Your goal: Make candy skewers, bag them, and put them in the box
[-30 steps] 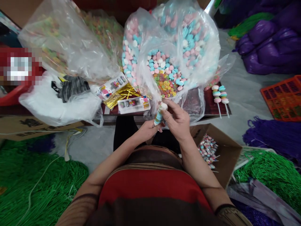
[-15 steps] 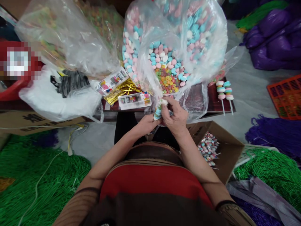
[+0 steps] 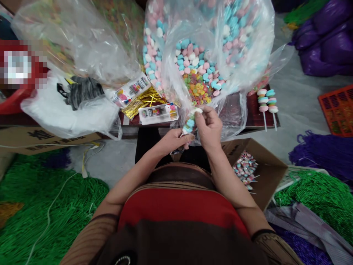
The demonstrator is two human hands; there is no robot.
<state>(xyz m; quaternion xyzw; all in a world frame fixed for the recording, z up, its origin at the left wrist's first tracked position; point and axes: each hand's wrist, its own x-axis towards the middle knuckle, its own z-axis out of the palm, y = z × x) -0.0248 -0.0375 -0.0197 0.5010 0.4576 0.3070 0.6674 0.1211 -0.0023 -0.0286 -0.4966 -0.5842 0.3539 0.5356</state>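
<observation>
A candy skewer of blue and white marshmallows with gummy rings is held between my two hands, tilted, just in front of the table edge. My left hand is closed at its lower end. The thumb and fingers of my right hand pinch the white marshmallow at its top. Just beyond my hands, an open clear bag holds pink, blue and white marshmallows and colourful gummy rings. Two finished-looking candy skewers lie at the table's right edge, sticks hanging over it.
Printed packets and gold twist ties lie left of my hands. A white plastic bag bears dark striped cloth. Below right stands a cardboard box of wrapped candy skewers. Green strands cover the floor at left.
My hands have moved slightly up and apart, showing more of the skewer. My right hand's thumb now presses at the top marshmallow. The whole view has shifted a little.
</observation>
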